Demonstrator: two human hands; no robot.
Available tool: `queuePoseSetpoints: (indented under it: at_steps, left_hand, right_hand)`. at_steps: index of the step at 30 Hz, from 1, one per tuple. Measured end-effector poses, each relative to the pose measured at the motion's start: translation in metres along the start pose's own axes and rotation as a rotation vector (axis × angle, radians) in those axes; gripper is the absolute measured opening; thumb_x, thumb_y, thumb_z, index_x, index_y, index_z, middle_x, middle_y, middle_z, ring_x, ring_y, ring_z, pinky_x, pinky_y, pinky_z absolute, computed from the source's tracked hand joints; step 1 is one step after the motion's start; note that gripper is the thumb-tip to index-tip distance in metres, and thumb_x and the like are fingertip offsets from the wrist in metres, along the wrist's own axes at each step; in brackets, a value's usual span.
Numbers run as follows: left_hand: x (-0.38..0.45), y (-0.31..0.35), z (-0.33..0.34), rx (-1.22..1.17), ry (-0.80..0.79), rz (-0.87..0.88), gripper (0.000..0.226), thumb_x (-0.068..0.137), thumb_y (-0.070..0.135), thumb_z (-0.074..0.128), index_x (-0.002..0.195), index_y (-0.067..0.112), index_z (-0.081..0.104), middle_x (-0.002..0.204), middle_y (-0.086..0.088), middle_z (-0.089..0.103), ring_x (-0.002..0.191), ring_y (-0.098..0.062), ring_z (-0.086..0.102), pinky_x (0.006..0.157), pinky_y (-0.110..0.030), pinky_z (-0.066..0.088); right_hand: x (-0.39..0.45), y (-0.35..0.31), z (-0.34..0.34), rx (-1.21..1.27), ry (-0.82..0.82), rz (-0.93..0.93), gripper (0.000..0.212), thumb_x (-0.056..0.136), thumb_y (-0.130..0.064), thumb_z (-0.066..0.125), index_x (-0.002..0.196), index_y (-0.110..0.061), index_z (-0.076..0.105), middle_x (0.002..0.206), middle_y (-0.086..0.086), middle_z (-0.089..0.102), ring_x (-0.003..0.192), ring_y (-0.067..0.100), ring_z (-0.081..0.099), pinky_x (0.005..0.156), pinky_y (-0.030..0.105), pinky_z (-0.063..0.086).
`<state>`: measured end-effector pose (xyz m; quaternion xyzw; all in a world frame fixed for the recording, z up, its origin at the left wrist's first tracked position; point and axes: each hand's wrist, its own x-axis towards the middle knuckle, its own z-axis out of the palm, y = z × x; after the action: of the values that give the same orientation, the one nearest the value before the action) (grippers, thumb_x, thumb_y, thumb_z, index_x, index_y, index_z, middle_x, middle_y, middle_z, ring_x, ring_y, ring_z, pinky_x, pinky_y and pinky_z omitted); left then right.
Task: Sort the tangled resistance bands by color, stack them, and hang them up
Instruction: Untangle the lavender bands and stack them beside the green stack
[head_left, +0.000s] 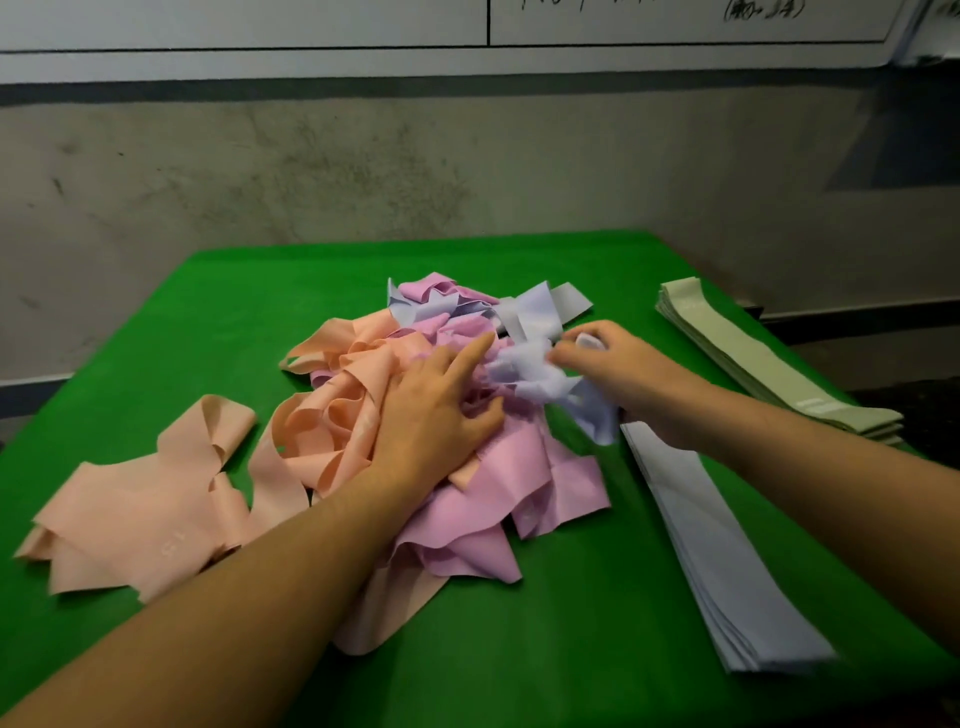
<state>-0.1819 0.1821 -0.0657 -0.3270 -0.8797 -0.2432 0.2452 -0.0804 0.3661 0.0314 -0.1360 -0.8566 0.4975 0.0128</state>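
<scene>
While the tangled heap of resistance bands (447, 415) sits at the centre of the frame on the green table (571, 623), its pink, peach and pale blue strips are looped through one another, which is why both hands work on it together. Resting on the middle of the heap, the left hand (436, 410) lies fairly flat with fingers spread and only loosely bent, pressing the pink and peach bands down; I judge it serves as an anchor so the pile does not drag along when one strip is drawn out. Just right of it, the right hand (618, 374) has its fingers curled around a crumpled pale blue band (535, 374), apparently to free it from the knot. That colour has a fitting destination close by: a flat stack of pale blue bands (727, 561) runs toward the lower right of the frame, just under the right forearm. Farther toward the right edge lies a neat stack of sage green bands (769, 364), seemingly finished. At lower left, loose peach bands (150, 499) lie spread apart from the heap, not yet squared up. Nothing is hung yet, and no hook shows.
</scene>
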Motion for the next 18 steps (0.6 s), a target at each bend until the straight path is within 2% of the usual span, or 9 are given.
queuePoseSetpoints:
  at_steps: [2,3,5,8,10,12,14,16,18]
  left_hand:
    - [-0.001,0.000,-0.001,0.093,-0.013,-0.036,0.058,0.087,0.055,0.056,0.142,0.037,0.048,0.113,-0.001,0.058,0.100,-0.024,0.052,0.087,-0.037,0.040]
    - [-0.002,0.001,-0.001,0.136,-0.035,-0.058,0.054,0.088,0.058,0.055,0.138,0.037,0.052,0.114,0.000,0.057,0.102,-0.025,0.051,0.089,-0.037,0.038]
    - [-0.002,0.004,-0.001,0.170,-0.085,-0.099,0.045,0.089,0.059,0.054,0.125,0.033,0.062,0.114,0.000,0.057,0.104,-0.027,0.051,0.092,-0.039,0.038]
    - [0.001,0.006,-0.005,0.174,-0.185,-0.139,0.037,0.092,0.056,0.050,0.113,0.031,0.066,0.113,0.000,0.056,0.106,-0.027,0.050,0.094,-0.040,0.037]
    - [0.006,0.009,-0.012,0.191,-0.263,-0.117,0.038,0.092,0.055,0.047,0.121,0.034,0.060,0.119,0.001,0.056,0.105,-0.025,0.052,0.091,-0.038,0.041]
    - [0.014,0.015,-0.020,0.214,-0.346,-0.089,0.047,0.091,0.050,0.047,0.136,0.039,0.044,0.123,0.000,0.057,0.101,-0.025,0.056,0.081,-0.035,0.046]
    - [0.022,0.026,-0.034,0.275,-0.437,-0.051,0.059,0.090,0.043,0.047,0.145,0.041,0.030,0.127,-0.001,0.057,0.096,-0.026,0.061,0.071,-0.033,0.047]
    - [0.026,0.038,-0.049,0.415,-0.504,0.033,0.059,0.090,0.038,0.048,0.147,0.041,0.030,0.127,-0.001,0.058,0.095,-0.026,0.062,0.066,-0.033,0.048]
    - [0.026,0.054,-0.066,0.548,-0.517,0.122,0.054,0.092,0.037,0.047,0.145,0.041,0.036,0.120,0.000,0.061,0.095,-0.023,0.061,0.066,-0.032,0.047]
  right_hand:
    - [-0.004,0.001,-0.003,-0.313,-0.125,0.046,0.056,0.082,-0.044,0.074,0.117,-0.002,0.065,0.102,0.019,0.071,0.081,0.033,0.071,0.068,0.032,0.055]
    - [-0.004,0.004,-0.003,-0.432,-0.150,0.068,0.053,0.079,-0.046,0.077,0.111,-0.004,0.069,0.095,0.016,0.074,0.078,0.030,0.071,0.066,0.031,0.056]
    - [-0.005,0.009,-0.004,-0.504,-0.148,0.063,0.032,0.076,-0.042,0.078,0.092,-0.014,0.077,0.084,0.009,0.075,0.074,0.022,0.069,0.067,0.031,0.055]
    - [-0.013,0.013,-0.008,-0.390,-0.081,-0.004,0.020,0.078,-0.031,0.078,0.080,-0.012,0.076,0.081,0.009,0.074,0.066,0.015,0.059,0.062,0.028,0.046]
    - [-0.021,0.009,-0.014,-0.276,-0.006,-0.073,0.014,0.081,-0.027,0.077,0.080,-0.013,0.076,0.083,0.007,0.075,0.068,0.013,0.059,0.065,0.028,0.046]
    - [-0.030,0.004,-0.021,-0.123,0.045,-0.121,0.010,0.083,-0.025,0.076,0.084,-0.016,0.076,0.086,0.000,0.075,0.073,0.008,0.061,0.069,0.025,0.047]
    - [-0.041,0.000,-0.028,0.023,0.057,-0.141,0.009,0.086,-0.022,0.074,0.086,-0.013,0.074,0.077,-0.009,0.072,0.067,-0.001,0.058,0.062,0.015,0.045]
    - [-0.053,-0.006,-0.032,0.125,0.069,-0.151,0.006,0.088,-0.017,0.072,0.083,-0.013,0.072,0.066,-0.016,0.066,0.059,-0.005,0.055,0.054,0.009,0.041]
    - [-0.067,-0.012,-0.035,0.206,0.050,-0.136,0.007,0.088,-0.014,0.070,0.082,-0.017,0.069,0.065,-0.014,0.063,0.056,-0.004,0.055,0.052,0.011,0.041]
